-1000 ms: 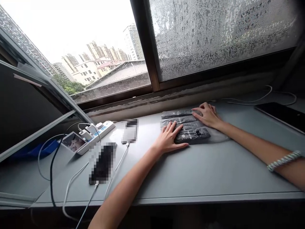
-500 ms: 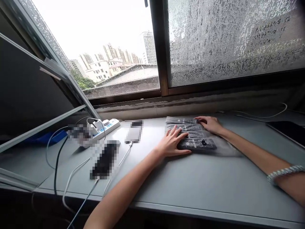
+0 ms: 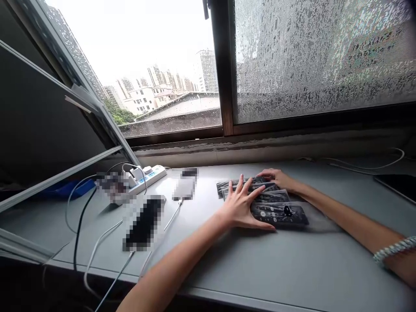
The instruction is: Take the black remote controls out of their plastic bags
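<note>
Slid out of even rows, dark packets extend from under the spread left hand toward three o'clock, the curled right hand touching at one, pinch unclear.

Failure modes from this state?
The dark packets overlap like shingles under the spread left hand, so pressing or dragging could skew the row. The right hand is at the far packet's end, and a pull there might shift its neighbours too. Loose clear film extends beyond the nearest packet and could snag on the right forearm.
</note>
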Motion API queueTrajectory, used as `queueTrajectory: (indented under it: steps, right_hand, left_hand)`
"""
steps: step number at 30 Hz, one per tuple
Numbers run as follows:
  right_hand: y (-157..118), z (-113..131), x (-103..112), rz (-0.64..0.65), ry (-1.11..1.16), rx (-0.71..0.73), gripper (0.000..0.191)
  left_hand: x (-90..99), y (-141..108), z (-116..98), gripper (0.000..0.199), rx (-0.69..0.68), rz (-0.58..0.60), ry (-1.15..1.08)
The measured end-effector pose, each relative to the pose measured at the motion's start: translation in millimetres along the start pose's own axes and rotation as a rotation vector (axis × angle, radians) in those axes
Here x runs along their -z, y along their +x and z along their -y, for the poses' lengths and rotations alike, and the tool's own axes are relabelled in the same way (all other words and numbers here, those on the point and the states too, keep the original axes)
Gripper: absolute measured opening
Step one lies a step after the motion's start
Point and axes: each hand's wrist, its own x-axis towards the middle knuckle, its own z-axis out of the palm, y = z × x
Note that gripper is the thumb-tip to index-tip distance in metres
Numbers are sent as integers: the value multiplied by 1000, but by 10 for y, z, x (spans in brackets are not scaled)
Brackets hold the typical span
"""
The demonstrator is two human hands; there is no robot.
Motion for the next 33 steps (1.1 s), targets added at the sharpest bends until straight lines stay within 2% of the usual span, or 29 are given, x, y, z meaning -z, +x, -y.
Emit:
queueTrajectory:
  steps: [3, 6, 9, 13, 16, 21, 28, 31, 33]
  right_hand:
    - [8, 85, 18, 30, 43, 13, 28]
    - [-43, 159, 118, -42, 30, -11, 33]
    - [-200, 212, 306, -141, -4, -76, 35]
    - [-505, 234, 514, -153, -132, -217, 31]
    - [-649, 220, 517, -139, -182, -301, 34]
    - [-604, 200, 351, -130, -104, -269, 41]
    - [-547, 239, 249, -138, -17, -268, 35]
    - [-556, 229, 280, -142, -16, -293, 39]
    - [-552, 204, 312, -127, -14, -303, 42]
  left_hand:
    - [20, 9, 30, 106, 43, 24, 4]
    - [40, 35, 66, 108, 93, 58, 26]
    - [44, 80, 103, 107, 180, 80, 59]
    - [30, 135, 180, 106, 331, 42, 119]
    - [32, 148, 266, 105, 430, 8, 155]
    - [59, 152, 382, 103, 511, -12, 191]
    - [114, 264, 518, 105, 517, 92, 176]
    - [141, 273, 574, 105, 462, 100, 172]
    - [145, 241, 583, 104, 384, 55, 195]
